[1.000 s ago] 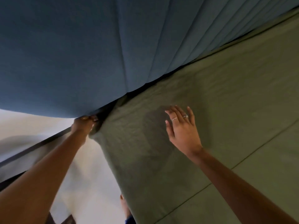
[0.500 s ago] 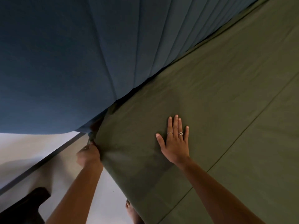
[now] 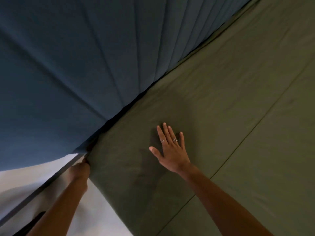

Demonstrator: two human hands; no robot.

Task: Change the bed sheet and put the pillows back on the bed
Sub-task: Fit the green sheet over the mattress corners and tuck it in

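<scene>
Head view: the corner of a bed is seen from above, with a green sheet (image 3: 213,108) spread over the mattress and a blue padded headboard (image 3: 76,65) standing behind it at the far left.
Sheet: it lies mostly smooth over the bed top, its corner drawn down over the near-left edge beside the headboard; faint fold lines are seen across the right part.
Left hand (image 3: 80,168): it is closed on the corner of the sheet at the mattress edge, just below the headboard's lower end; the fingertips are hidden by the cloth.
Right hand (image 3: 170,149): it is laid flat on the sheet with straight, spread fingers, pressing the cloth down; two rings are worn.
Pillows: none are seen.
Floor (image 3: 25,178): a pale floor and a dark strip are seen at the near left.
Step in hand: the sheet corner appears to be pulled down and tucked while the top is held steady.
Next move: a firm downward pull at the corner is likely called for, then smoothing towards the right.
Change: half a second ago the right hand was pressed nearer; it is now placed slightly farther up the bed, while the left hand is kept at the corner.
</scene>
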